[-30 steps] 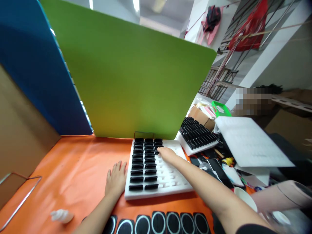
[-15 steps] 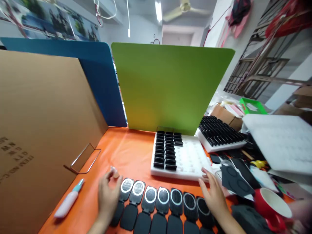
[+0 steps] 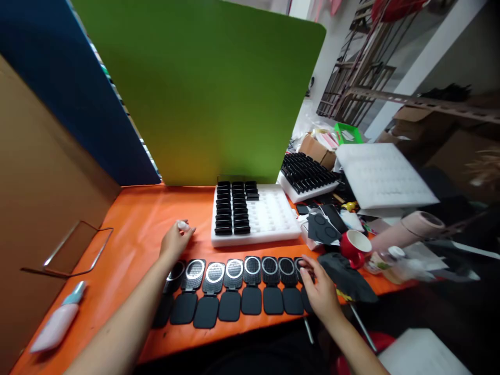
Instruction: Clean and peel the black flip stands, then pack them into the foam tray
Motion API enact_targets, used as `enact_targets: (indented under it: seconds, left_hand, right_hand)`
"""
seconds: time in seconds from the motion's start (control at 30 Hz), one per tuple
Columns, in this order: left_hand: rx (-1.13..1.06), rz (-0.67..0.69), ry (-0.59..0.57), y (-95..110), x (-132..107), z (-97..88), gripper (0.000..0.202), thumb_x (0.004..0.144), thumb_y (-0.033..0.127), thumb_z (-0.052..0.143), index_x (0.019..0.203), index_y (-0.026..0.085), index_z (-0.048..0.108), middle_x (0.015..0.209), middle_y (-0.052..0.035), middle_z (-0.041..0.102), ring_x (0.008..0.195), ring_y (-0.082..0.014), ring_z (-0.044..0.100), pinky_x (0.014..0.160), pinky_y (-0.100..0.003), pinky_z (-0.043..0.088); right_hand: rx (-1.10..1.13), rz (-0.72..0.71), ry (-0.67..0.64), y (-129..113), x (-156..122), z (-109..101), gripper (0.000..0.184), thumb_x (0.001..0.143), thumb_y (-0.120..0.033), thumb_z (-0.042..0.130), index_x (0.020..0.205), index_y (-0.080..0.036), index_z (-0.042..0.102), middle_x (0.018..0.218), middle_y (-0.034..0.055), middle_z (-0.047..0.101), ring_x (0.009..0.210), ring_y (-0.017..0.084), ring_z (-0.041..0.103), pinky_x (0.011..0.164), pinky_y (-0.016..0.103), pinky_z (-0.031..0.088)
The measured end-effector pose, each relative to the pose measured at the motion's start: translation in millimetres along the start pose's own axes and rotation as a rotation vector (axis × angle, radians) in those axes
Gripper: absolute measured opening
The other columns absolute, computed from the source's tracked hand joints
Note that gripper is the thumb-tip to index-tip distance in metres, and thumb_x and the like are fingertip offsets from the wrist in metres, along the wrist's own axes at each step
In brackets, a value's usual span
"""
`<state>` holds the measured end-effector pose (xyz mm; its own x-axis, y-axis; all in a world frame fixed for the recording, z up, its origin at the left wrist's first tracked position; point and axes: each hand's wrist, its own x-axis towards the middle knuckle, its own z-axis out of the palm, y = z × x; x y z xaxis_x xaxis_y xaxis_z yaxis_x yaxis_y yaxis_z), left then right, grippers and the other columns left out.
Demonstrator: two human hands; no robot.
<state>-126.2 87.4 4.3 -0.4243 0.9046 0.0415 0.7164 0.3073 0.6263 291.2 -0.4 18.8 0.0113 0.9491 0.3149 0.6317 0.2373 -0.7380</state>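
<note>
A row of several black unfolded flip pieces [image 3: 252,271] lies along the table's front, each with a ringed upper panel and a plain black lower flap. My left hand [image 3: 175,241] is just beyond the row's left end, fingers drawn together, with a small white bit [image 3: 182,225] at the fingertips. Whether that is held or wrapped round a finger is unclear. At the right end, my right hand [image 3: 322,289] is open, its fingers apart and close to the last piece, which it partly covers.
Behind the row, a white foam tray [image 3: 269,216] holds black pieces in columns on its left. Another filled tray [image 3: 308,177], a red mug [image 3: 354,247] and a pink tumbler [image 3: 406,232] stand right. A pink bottle [image 3: 57,323] lies left, near a wire stand [image 3: 78,250]. A green board [image 3: 203,94] rises behind.
The camera has tipped down and turned right, so everything sits further left and higher. My left hand has moved forward past the row. My right hand stays by the row's right end.
</note>
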Motion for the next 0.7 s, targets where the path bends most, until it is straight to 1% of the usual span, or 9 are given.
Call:
enact_targets:
  seconds: [0.1,0.17,0.27,0.37,0.4,0.47,0.57,0.63,0.7]
  left_hand:
    - [0.012,0.046,-0.05,16,15,24.0,0.047,0.076,0.044,0.053,0.114,0.017,0.047,0.107,-0.0083,0.061,0.091,-0.0204,0.059,0.075,-0.03,0.045]
    - [0.035,0.051,-0.062,19,20,32.3,0.05,0.075,0.044,0.053,0.117,0.017,0.046,0.106,-0.0095,0.061,0.094,-0.0234,0.059,0.075,-0.031,0.044]
    - [0.071,0.062,-0.068,18,20,27.7,0.068,0.071,0.046,0.057,0.128,0.015,0.034,0.111,-0.0127,0.059,0.1,-0.0271,0.056,0.077,-0.032,0.044]
    - [0.107,0.063,-0.03,18,4,9.6,0.084,0.071,0.049,0.055,0.134,0.005,0.019,0.124,-0.0209,0.047,0.11,-0.0323,0.048,0.082,-0.038,0.043]
    - [0.119,0.066,-0.011,18,-8,3.7,0.081,0.075,0.049,0.051,0.134,0.004,0.019,0.128,-0.0223,0.042,0.111,-0.0336,0.046,0.084,-0.04,0.042]
    - [0.13,0.118,-0.008,15,-40,-3.4,0.062,0.08,0.047,0.042,0.132,0.016,0.029,0.128,-0.0129,0.045,0.11,-0.03,0.048,0.084,-0.04,0.043]
    - [0.195,0.512,-0.13,5,-104,2.1,0.051,0.08,0.047,0.043,0.125,0.022,0.042,0.123,-0.0088,0.051,0.109,-0.0261,0.05,0.088,-0.038,0.043]
    - [0.285,0.75,-0.223,-3,-143,13.7,0.053,0.078,0.047,0.048,0.127,0.03,0.04,0.131,-0.0058,0.044,0.116,-0.0268,0.044,0.093,-0.041,0.04]
    - [0.367,0.898,-0.269,-8,-172,26.4,0.057,0.077,0.048,0.049,0.13,0.038,0.032,0.135,-0.0016,0.04,0.121,-0.0289,0.039,0.095,-0.051,0.035]
  right_hand:
    - [-0.009,0.045,-0.035,2,-12,-6,0.028,0.086,-0.03,0.043,0.109,-0.018,0.053,0.1,0.0091,0.06,0.09,0.019,0.058,0.079,0.032,0.048]
    - [-0.027,0.081,-0.065,5,-20,-8,0.027,0.086,-0.03,0.042,0.107,-0.018,0.054,0.1,0.0091,0.06,0.091,0.02,0.057,0.079,0.032,0.048]
    - [-0.061,0.114,-0.095,13,-32,-9,0.027,0.087,-0.028,0.041,0.11,-0.019,0.053,0.101,0.0092,0.059,0.093,0.02,0.056,0.081,0.033,0.047]
    - [-0.11,0.085,-0.112,19,-44,-7,0.027,0.087,-0.024,0.04,0.11,-0.019,0.053,0.102,0.009,0.058,0.095,0.02,0.054,0.084,0.035,0.045]
    - [-0.128,0.059,-0.122,19,-48,-6,0.026,0.086,-0.022,0.04,0.108,-0.019,0.054,0.101,0.0087,0.058,0.096,0.02,0.054,0.084,0.035,0.044]
    - [-0.158,0.0,-0.149,17,-54,-2,0.024,0.085,-0.018,0.04,0.104,-0.02,0.056,0.099,0.0079,0.059,0.095,0.02,0.053,0.084,0.036,0.044]
    - [-0.186,-0.083,-0.188,10,-58,5,0.025,0.083,-0.013,0.042,0.101,-0.021,0.058,0.095,0.0065,0.059,0.092,0.02,0.052,0.082,0.035,0.044]
    - [-0.22,-0.128,-0.175,7,-50,7,0.026,0.082,-0.012,0.043,0.101,-0.021,0.058,0.095,0.0061,0.059,0.092,0.02,0.052,0.081,0.035,0.044]
    - [-0.322,-0.125,-0.137,7,-31,3,0.025,0.082,-0.013,0.043,0.099,-0.021,0.059,0.095,0.006,0.06,0.092,0.019,0.052,0.082,0.034,0.043]
